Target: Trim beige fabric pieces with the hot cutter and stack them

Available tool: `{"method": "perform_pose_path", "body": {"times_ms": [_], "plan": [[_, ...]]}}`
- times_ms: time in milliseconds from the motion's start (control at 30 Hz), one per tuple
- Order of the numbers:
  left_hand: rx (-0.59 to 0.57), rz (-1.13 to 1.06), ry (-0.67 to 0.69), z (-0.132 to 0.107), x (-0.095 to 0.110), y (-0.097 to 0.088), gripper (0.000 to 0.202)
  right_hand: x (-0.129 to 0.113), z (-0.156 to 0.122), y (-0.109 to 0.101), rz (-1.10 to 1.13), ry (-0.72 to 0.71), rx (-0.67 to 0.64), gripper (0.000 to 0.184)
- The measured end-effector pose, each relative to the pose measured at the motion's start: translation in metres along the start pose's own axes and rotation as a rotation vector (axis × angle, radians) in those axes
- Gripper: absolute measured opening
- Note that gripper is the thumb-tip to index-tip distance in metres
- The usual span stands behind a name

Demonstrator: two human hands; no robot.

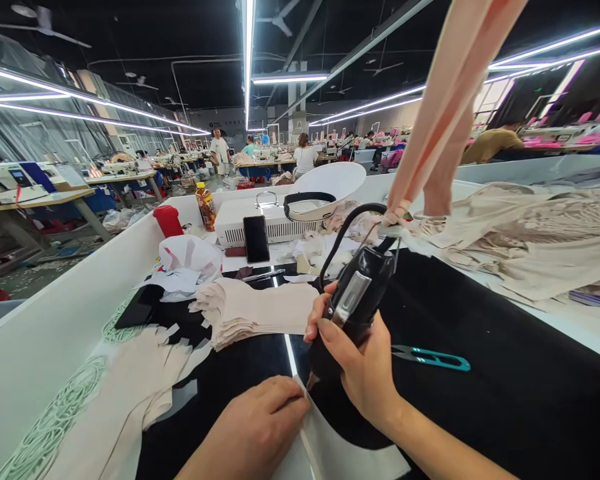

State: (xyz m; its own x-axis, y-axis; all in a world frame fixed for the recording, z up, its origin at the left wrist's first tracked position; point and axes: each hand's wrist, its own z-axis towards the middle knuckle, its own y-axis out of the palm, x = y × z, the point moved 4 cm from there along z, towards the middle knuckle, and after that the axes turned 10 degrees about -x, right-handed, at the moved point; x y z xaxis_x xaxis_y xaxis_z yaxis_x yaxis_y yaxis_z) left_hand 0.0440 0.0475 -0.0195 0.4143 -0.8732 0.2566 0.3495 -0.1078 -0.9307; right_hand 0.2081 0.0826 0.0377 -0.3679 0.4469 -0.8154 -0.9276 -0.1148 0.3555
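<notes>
My right hand [363,363] is wrapped around a black handheld cutting tool [353,303], tip down on a pale fabric piece [330,450] on the black worktop [505,373]. A black cable [347,227] loops up from the tool's top. My left hand [257,423] lies on the fabric just left of the tip, fingers curled and pressing down. A stack of beige cut pieces [253,313] lies behind my left hand. Teal thread snips [430,359] rest to the right of the tool.
Beige fabric strips [445,100] hang from above. A heap of beige garments [530,233] lies at right. A white box [275,223], a black phone [256,238], a bottle [206,207] and a red cup [169,220] stand at the back. People work at distant sewing tables.
</notes>
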Motion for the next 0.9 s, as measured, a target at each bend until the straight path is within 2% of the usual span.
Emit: {"method": "perform_pose_path", "body": {"times_ms": [167,400,533,900], "plan": [[-0.012,0.003,-0.004,-0.001,0.001,-0.002,0.025,-0.002,-0.001,0.001,-0.013,-0.015,0.011,0.03],[0.035,0.038,0.017,-0.001,0.003,-0.004,0.028,-0.003,-0.003,0.002,-0.036,-0.026,0.003,0.025],[-0.002,0.023,-0.009,-0.002,0.002,-0.002,0.027,-0.005,-0.001,0.004,-0.064,-0.014,0.018,0.022],[-0.035,0.098,-0.009,-0.005,0.004,-0.005,0.026,-0.012,-0.015,-0.006,-0.005,-0.028,-0.018,0.034]]}}
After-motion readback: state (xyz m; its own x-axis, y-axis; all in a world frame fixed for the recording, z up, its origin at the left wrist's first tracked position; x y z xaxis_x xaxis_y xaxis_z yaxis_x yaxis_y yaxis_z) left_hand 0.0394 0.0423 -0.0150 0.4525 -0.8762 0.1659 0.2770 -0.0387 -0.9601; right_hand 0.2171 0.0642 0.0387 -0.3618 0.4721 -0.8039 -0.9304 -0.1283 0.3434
